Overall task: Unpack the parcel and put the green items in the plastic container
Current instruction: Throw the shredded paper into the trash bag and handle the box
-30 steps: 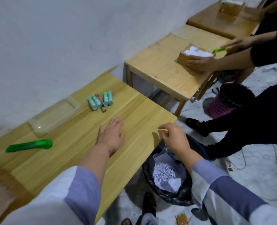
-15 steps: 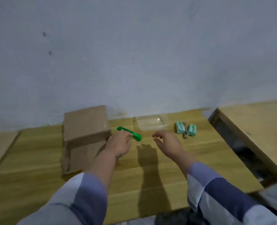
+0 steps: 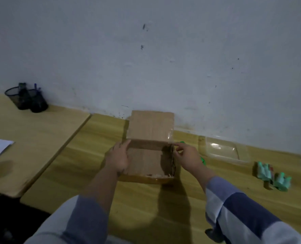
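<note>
At frame centre the cardboard parcel [image 3: 150, 155] lies open and seemingly empty, left hand [image 3: 119, 158] flat on its side, right hand [image 3: 186, 156] pinching its edge, while the green items [image 3: 273, 175] (lower right) remain outside the plastic container [image 3: 222, 149].

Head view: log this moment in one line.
box: open, looks empty | left hand: on left wall | right hand: pinches right wall | container: empty | green items: on table
</note>
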